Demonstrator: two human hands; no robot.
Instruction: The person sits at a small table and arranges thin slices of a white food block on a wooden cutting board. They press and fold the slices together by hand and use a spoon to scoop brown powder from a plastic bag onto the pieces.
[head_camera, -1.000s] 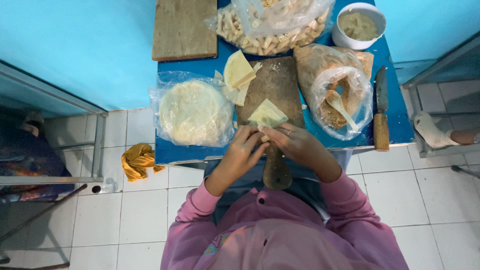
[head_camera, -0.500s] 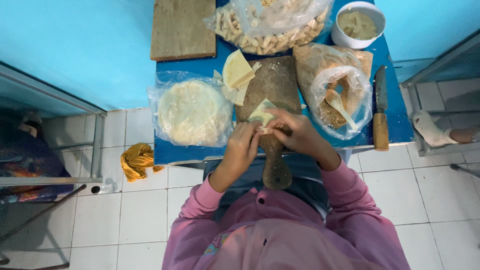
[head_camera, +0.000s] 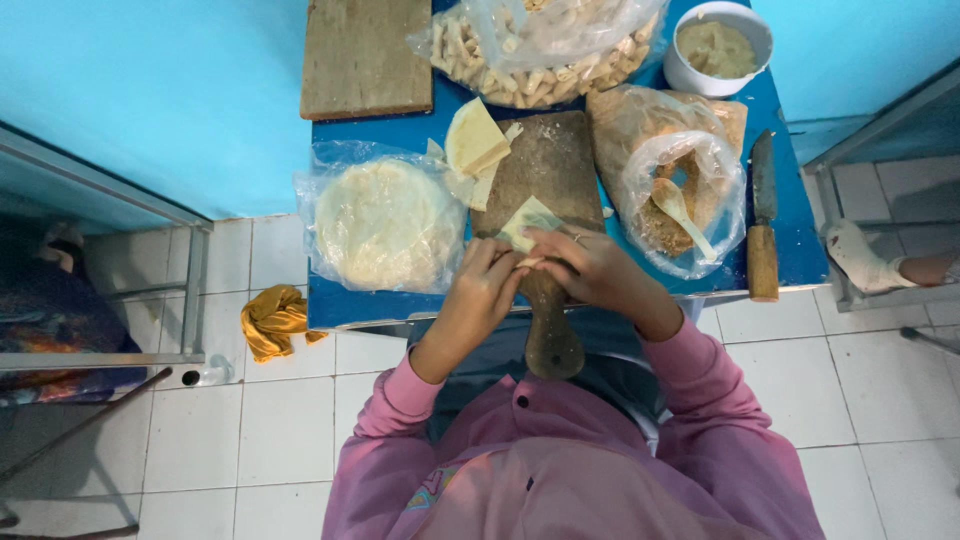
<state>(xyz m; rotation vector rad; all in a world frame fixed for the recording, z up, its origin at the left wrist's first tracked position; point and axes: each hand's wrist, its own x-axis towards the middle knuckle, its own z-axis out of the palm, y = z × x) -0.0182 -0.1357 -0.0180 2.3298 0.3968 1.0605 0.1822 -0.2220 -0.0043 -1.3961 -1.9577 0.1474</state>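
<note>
While both hands meet over the near end of the paddle-shaped wooden board (head_camera: 548, 190), they work a small pale wrapper (head_camera: 528, 222) that lies on the wood just beyond the fingertips. The left hand (head_camera: 487, 285) comes in from the left with its fingers curled and pressed close together, their tips on the wrapper's near edge. The right hand (head_camera: 590, 268) comes in from the right, fingers bent over the same edge, and the two sets of fingertips touch or nearly touch where the wrapper is folded; it looks as if they pinch a rolled part of it, though the fingers hide that spot. The far corner of the wrapper shows free, flat on the board. The board's handle reaches toward the person, past the near edge of the blue table (head_camera: 400, 305).

To the left of the board lies a clear bag of round flat wrappers (head_camera: 385, 222). Just beyond the hands, at the board's far left corner, sit a few cut pale sheets (head_camera: 473, 142). To the right, an open plastic bag holds brown filling with a spoon (head_camera: 680, 212) in it, and a knife (head_camera: 764, 220) lies further right. At the far edge are a bag of finished rolls (head_camera: 545, 50), a white bowl (head_camera: 718, 45) and a second wooden board (head_camera: 366, 55).
</note>
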